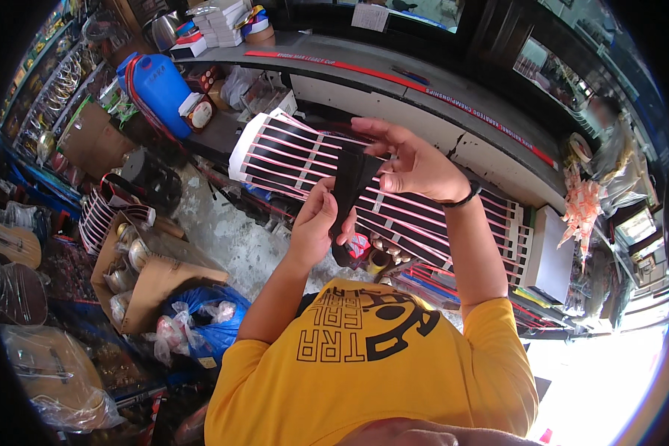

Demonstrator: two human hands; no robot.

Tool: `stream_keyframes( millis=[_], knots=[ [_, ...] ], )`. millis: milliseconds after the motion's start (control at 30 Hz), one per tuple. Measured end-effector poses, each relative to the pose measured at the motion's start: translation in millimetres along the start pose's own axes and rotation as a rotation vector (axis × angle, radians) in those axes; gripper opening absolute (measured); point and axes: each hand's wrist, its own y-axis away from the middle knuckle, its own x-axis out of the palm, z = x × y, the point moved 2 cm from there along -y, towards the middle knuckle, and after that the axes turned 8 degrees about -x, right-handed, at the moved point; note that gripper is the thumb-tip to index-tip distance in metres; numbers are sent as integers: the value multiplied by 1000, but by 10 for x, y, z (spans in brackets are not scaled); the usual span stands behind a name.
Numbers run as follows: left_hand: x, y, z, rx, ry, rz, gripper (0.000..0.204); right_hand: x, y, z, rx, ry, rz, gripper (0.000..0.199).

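My left hand point(316, 223) is closed around a black folded strip point(354, 177), thumb on its near face and fingertips showing at its lower edge. The strip stands upright in front of my chest; its exact kind is not clear. Close to its right side is my right hand point(416, 163), fingers spread and thumb apart, a dark band on the wrist. Its fingertips come near the strip's upper end, and whether they touch it I cannot tell. Beneath both hands lies a long black panel point(275, 160) with rows of red-and-white cords stretched between white slotted end strips.
A dark counter point(379, 63) runs behind, with a red printed ribbon point(394, 83) along it. At left are a blue plastic jug point(156, 93), an open cardboard box point(149, 290) and a blue plastic bag point(215, 316). An orange-and-white bundle point(581, 201) hangs at right.
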Motion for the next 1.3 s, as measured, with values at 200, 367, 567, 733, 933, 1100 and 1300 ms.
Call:
stream_keyframes(
  millis=[200, 367, 567, 733, 933, 1100, 1300],
  knots=[
    [-34, 20, -1, -118, 153, 173, 42, 266, -56, -29, -34, -203, 80, 75],
    [2, 39, 26, -435, 600, 476, 37, 339, -184, 31, 137, -134, 107, 70],
    [85, 48, -49, -528, 678, 691, 22, 274, -356, -24, 295, 20, 132, 21],
    [177, 90, 23, -285, 364, 218, 27, 315, -386, -8, 133, 122, 57, 24],
    [66, 73, 5, -132, -8, 47, 32, 242, -387, 153, 42, 252, -50, 38],
    [100, 9, 61, 51, 67, -245, 32, 225, -208, -32, -64, 347, -250, 44],
    [12, -52, -6, 57, -52, -443, 22, 451, 208, -316, 137, 282, -190, 31]
  ],
)
